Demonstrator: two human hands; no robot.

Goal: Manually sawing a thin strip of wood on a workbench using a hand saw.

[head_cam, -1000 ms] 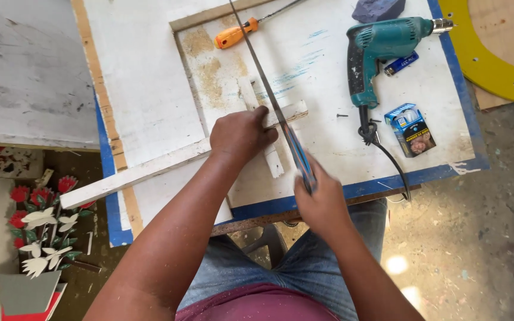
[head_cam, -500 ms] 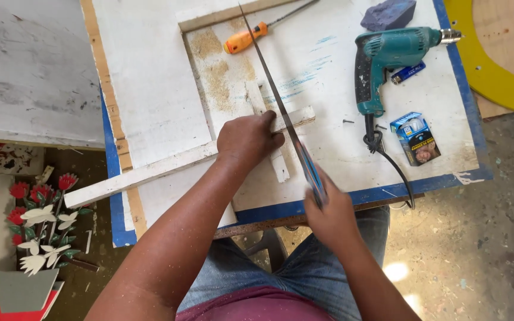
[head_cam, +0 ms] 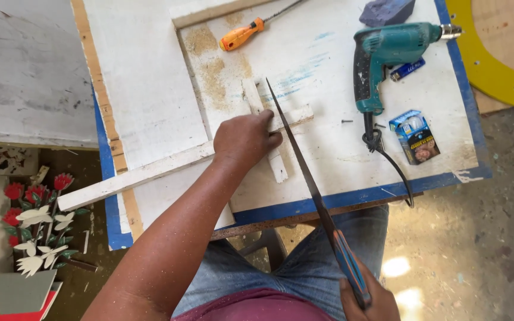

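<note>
My left hand presses down on a long white wooden strip that lies across the white worktable. A shorter white strip crosses under it near my fingers. My right hand, low near my lap, grips the blue and orange handle of a handsaw. The thin blade runs up and left, its tip resting across the long strip just right of my left hand. Sawdust lies on the board beyond the strips.
A teal electric drill with its cord lies at the right of the table, beside a small blue carton. An orange-handled screwdriver lies at the top. A painted flower cutout stands on the floor at left.
My right hand has pulled the saw back toward my body, so the blade tip now sits at the strip. My left hand stays on the strip.
</note>
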